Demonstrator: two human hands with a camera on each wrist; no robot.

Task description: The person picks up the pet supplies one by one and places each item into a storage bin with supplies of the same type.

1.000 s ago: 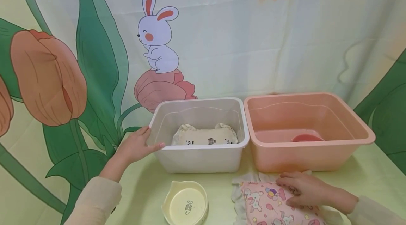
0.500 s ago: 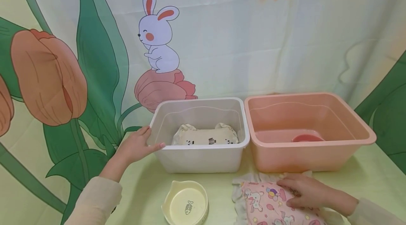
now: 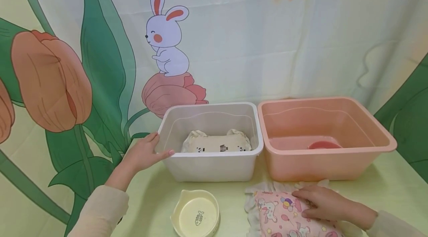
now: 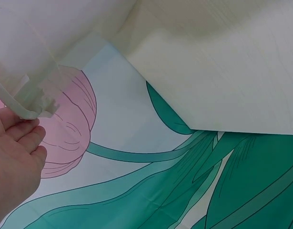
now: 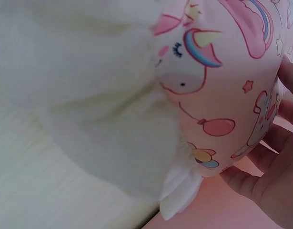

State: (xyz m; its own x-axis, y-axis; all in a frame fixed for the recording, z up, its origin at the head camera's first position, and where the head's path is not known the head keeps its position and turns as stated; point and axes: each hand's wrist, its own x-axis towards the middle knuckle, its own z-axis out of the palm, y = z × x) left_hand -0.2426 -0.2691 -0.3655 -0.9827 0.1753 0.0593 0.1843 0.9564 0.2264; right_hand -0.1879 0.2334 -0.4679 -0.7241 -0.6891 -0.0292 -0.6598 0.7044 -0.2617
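Note:
In the head view my left hand (image 3: 143,153) holds the front left corner of a white plastic basin (image 3: 214,168), thumb along the front rim. The left wrist view shows its bent fingers (image 4: 32,138) against the rim's edge. Inside that basin lies a cream pillow (image 3: 214,143) with ruffled ends and small animal prints. At the lower right, my right hand (image 3: 326,203) grips a pink ruffled pillow (image 3: 281,218) printed with unicorns and balloons. Up close in the right wrist view, the fingers (image 5: 275,138) press into its cloth; part of the pillow lies below the head frame.
A pink basin (image 3: 321,164) stands right against the white one, with a reddish round dish (image 3: 324,145) inside, partly hidden by the front wall. A pale yellow cat-eared bowl (image 3: 197,214) sits on the green-covered table (image 3: 230,200). A printed curtain (image 3: 234,44) hangs behind.

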